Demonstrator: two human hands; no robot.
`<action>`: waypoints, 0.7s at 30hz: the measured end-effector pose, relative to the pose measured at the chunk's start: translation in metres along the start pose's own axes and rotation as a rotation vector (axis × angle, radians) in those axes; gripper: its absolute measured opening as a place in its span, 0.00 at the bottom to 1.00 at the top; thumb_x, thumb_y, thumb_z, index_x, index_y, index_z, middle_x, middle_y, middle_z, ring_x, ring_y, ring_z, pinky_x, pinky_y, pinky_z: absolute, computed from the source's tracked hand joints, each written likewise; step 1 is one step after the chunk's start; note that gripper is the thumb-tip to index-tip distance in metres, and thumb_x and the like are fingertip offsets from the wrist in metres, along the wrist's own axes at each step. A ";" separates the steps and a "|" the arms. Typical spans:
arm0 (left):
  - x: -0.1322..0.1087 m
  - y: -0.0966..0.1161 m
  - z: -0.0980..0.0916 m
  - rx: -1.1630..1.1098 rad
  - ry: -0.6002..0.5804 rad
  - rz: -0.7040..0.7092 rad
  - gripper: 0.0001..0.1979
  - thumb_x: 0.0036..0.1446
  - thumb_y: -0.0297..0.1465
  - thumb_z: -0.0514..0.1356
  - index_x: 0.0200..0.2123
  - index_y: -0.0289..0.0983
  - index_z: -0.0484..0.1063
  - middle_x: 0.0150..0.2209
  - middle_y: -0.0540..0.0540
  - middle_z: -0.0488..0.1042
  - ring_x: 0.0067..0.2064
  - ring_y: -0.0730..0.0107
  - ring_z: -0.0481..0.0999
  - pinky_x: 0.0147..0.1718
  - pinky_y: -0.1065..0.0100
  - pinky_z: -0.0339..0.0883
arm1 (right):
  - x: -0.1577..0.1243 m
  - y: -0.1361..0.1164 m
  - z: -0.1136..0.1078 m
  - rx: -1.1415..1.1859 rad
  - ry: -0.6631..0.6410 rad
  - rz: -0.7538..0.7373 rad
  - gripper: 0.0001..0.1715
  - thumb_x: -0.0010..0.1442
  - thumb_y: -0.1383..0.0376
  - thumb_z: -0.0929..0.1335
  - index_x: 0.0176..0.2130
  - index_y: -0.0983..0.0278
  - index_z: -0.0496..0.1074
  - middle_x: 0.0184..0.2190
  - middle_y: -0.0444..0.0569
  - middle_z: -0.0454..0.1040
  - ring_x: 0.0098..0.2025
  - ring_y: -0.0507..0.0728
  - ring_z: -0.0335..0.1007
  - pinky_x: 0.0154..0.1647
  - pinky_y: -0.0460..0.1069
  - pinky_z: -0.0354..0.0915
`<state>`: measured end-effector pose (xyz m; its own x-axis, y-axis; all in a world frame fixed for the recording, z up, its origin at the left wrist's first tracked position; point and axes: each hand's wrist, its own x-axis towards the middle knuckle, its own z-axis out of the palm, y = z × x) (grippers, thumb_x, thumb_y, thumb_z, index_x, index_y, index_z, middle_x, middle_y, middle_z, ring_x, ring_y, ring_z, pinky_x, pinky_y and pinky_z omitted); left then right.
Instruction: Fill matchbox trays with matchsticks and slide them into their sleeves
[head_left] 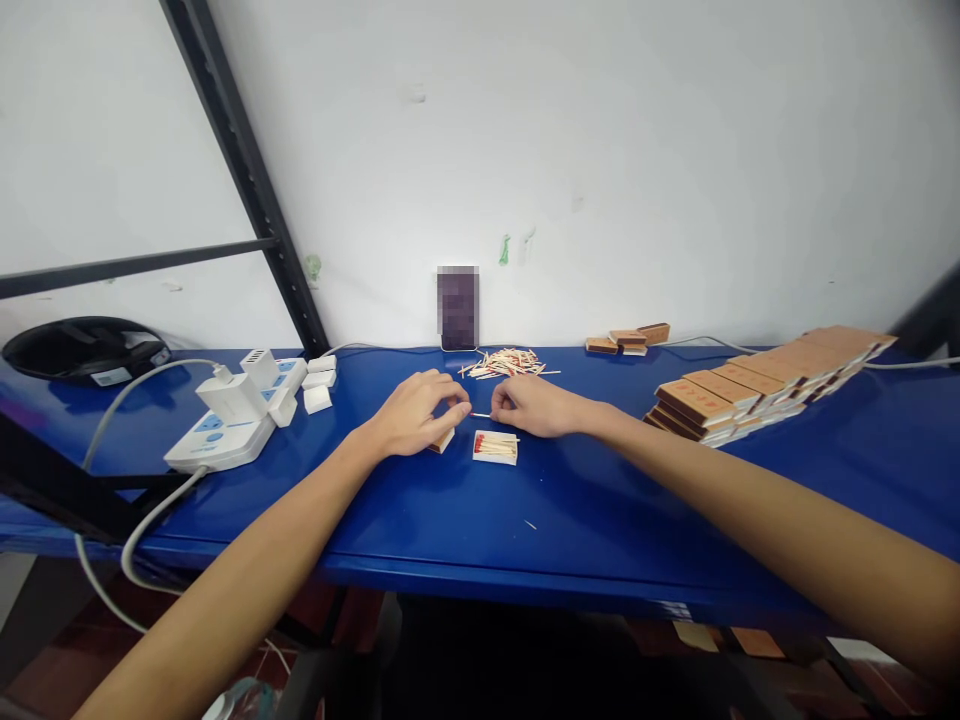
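Note:
A single match [481, 414] spans the short gap between my two hands. My left hand [421, 412] has thumb and forefinger pinched at its left end. My right hand [536, 405] is closed at the other end, its fingers curled together. Just below, an open matchbox tray [495, 458] lies on the table, with several red-headed matches [496, 445] inside. Partly hidden under my left palm is a brown matchbox cover [442, 441]; whether the palm touches it I cannot tell. Behind my hands lies a loose heap of matches [510, 363].
Stacked matchboxes [739, 390] fill the right side of the blue table [450, 530]; a few more matchboxes [630, 338] lie by the wall. A phone-like device [459, 310] leans there. To the left are a power strip [225, 440] with chargers and cables, and a black shelf post [247, 170].

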<state>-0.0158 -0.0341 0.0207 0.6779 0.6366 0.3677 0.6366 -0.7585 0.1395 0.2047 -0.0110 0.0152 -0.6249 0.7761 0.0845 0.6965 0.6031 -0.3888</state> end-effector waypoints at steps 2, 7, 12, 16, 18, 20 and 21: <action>0.000 0.003 0.000 -0.005 -0.018 0.020 0.19 0.65 0.42 0.47 0.40 0.37 0.73 0.37 0.46 0.74 0.41 0.63 0.69 0.44 0.60 0.60 | -0.013 -0.006 -0.007 -0.007 0.015 -0.002 0.10 0.56 0.67 0.64 0.30 0.66 0.74 0.25 0.47 0.74 0.26 0.52 0.65 0.30 0.47 0.58; 0.000 0.017 0.002 -0.071 -0.065 0.060 0.19 0.61 0.43 0.54 0.48 0.38 0.69 0.40 0.46 0.74 0.43 0.63 0.71 0.45 0.60 0.60 | -0.048 -0.024 -0.017 0.067 -0.013 0.004 0.11 0.59 0.64 0.64 0.32 0.66 0.74 0.27 0.47 0.75 0.27 0.52 0.65 0.29 0.47 0.58; -0.001 0.027 0.007 -0.088 -0.121 0.120 0.21 0.54 0.40 0.60 0.50 0.39 0.68 0.43 0.46 0.75 0.44 0.62 0.71 0.46 0.61 0.60 | -0.056 -0.021 -0.008 0.139 0.061 -0.007 0.12 0.62 0.62 0.62 0.37 0.65 0.72 0.30 0.47 0.74 0.30 0.52 0.65 0.32 0.47 0.59; -0.001 0.030 0.009 -0.086 -0.144 0.142 0.17 0.55 0.38 0.59 0.47 0.39 0.70 0.42 0.48 0.76 0.42 0.63 0.72 0.46 0.61 0.60 | -0.054 -0.013 0.000 0.199 0.039 -0.005 0.11 0.63 0.61 0.62 0.38 0.64 0.70 0.29 0.45 0.71 0.30 0.52 0.64 0.32 0.47 0.59; -0.001 0.029 0.010 -0.097 -0.139 0.145 0.16 0.56 0.38 0.59 0.47 0.39 0.70 0.42 0.48 0.76 0.42 0.63 0.71 0.46 0.60 0.60 | -0.052 -0.012 0.002 0.237 0.023 -0.005 0.11 0.63 0.61 0.62 0.38 0.64 0.69 0.28 0.44 0.70 0.29 0.52 0.64 0.32 0.47 0.59; -0.001 0.029 0.010 -0.101 -0.144 0.144 0.16 0.56 0.38 0.60 0.46 0.40 0.71 0.41 0.48 0.76 0.41 0.64 0.71 0.45 0.61 0.60 | -0.050 -0.013 0.003 0.271 -0.003 0.007 0.11 0.62 0.60 0.63 0.37 0.64 0.69 0.28 0.44 0.70 0.29 0.52 0.64 0.31 0.47 0.59; -0.001 0.029 0.010 -0.099 -0.148 0.143 0.16 0.56 0.39 0.60 0.46 0.40 0.72 0.40 0.48 0.76 0.41 0.64 0.71 0.44 0.61 0.60 | -0.049 -0.013 0.002 0.279 -0.017 0.017 0.11 0.61 0.60 0.64 0.37 0.64 0.69 0.28 0.44 0.70 0.29 0.52 0.64 0.31 0.47 0.59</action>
<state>0.0056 -0.0554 0.0149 0.8098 0.5297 0.2524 0.4960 -0.8478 0.1878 0.2258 -0.0573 0.0137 -0.6216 0.7809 0.0618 0.5841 0.5147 -0.6276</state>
